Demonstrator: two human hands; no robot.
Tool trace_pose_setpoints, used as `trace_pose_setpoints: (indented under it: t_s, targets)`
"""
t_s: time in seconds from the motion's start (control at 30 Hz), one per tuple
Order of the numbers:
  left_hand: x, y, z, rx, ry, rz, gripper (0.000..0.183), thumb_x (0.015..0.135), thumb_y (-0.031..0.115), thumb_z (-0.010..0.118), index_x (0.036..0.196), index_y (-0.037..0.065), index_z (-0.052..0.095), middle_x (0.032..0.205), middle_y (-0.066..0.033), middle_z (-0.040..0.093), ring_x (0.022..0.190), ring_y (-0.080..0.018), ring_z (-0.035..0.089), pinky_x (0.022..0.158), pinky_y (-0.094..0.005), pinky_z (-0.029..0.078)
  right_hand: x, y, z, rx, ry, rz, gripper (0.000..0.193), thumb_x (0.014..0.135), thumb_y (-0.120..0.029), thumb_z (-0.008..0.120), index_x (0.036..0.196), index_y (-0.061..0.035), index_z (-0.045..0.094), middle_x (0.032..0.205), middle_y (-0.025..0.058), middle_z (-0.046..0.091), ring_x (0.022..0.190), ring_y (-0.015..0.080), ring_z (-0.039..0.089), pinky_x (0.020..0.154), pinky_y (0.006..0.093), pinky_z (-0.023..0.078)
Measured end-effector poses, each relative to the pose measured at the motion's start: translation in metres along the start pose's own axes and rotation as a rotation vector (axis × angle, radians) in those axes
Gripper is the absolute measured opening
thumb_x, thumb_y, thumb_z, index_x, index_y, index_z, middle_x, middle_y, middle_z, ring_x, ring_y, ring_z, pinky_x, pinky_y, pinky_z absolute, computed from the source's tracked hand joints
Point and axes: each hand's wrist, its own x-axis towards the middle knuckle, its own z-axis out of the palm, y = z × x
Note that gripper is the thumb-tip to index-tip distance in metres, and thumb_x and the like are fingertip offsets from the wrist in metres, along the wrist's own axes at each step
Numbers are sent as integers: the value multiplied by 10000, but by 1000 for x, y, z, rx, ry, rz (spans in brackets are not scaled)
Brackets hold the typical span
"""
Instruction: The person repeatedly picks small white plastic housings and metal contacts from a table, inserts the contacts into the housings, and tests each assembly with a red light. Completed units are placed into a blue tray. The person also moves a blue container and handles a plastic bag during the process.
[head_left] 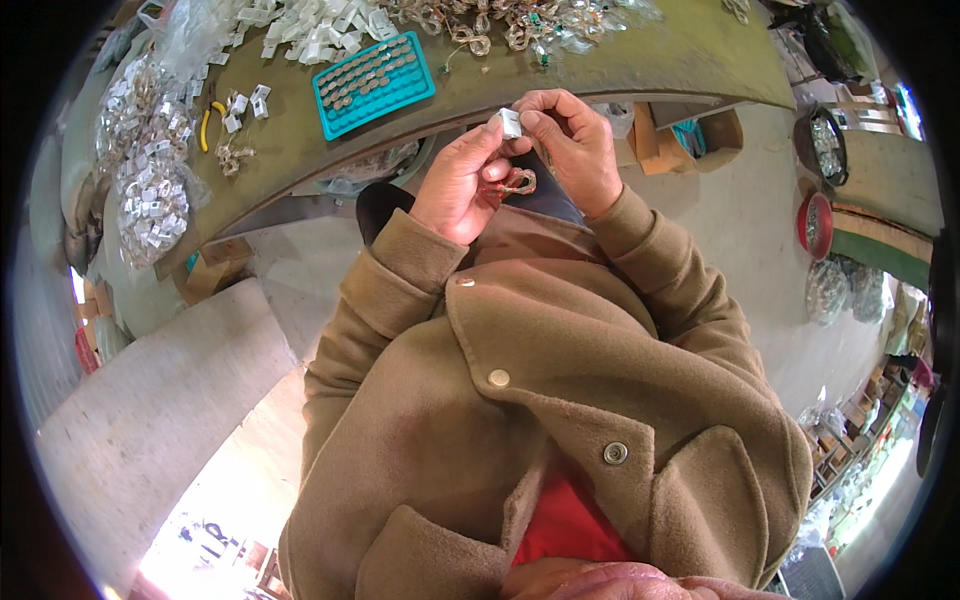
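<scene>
while our left hand [462,180] and right hand [578,140] pinch the white box [510,124] at upper centre, we judge it light, stiff, best held by its sides.

Left forearm [395,275] and right forearm [670,250] are sleeved and converge ahead. Left hand [458,185] — thumb extended forward, fingers [494,170] curled inward. Right hand [580,150] — wrist turned inward, thumb and forefinger pinched just beside the left thumb's tip.
</scene>
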Motion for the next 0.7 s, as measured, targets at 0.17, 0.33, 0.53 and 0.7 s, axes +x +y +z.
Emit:
trace_pose_setpoints:
  t_s: [0.17,0.33,0.53,0.7]
  targets:
    - [1,1,-3,90,12,71,244,1002,263,571,1104,48,622,940,-25,669,608,-17,441,662,-244,476,4,5,4,-126,-26,-111,96,928,-47,614,1001,8,643,896,29,671,831,71,598,761,237,507]
    - [-1,2,-6,289,131,110,238,1008,246,554,1079,31,627,928,-49,675,575,-16,421,634,-250,466,4,1,4,-440,-48,-159,103,898,-83,644,976,-18,656,844,50,673,762,97,611,704,269,507]
    - [-2,11,-14,138,123,11,229,1005,243,553,1078,35,616,916,-51,672,560,-6,397,627,-251,454,9,-4,7,-398,-76,-143,79,895,-74,642,944,-12,652,807,44,672,695,98,578,660,264,494]
    - [-3,14,-19,155,119,-46,196,996,228,556,1058,48,603,906,-53,653,555,-3,392,587,-214,412,12,-4,9,-526,-155,-153,49,891,-35,621,933,-15,637,764,102,631,668,138,573,624,289,480]
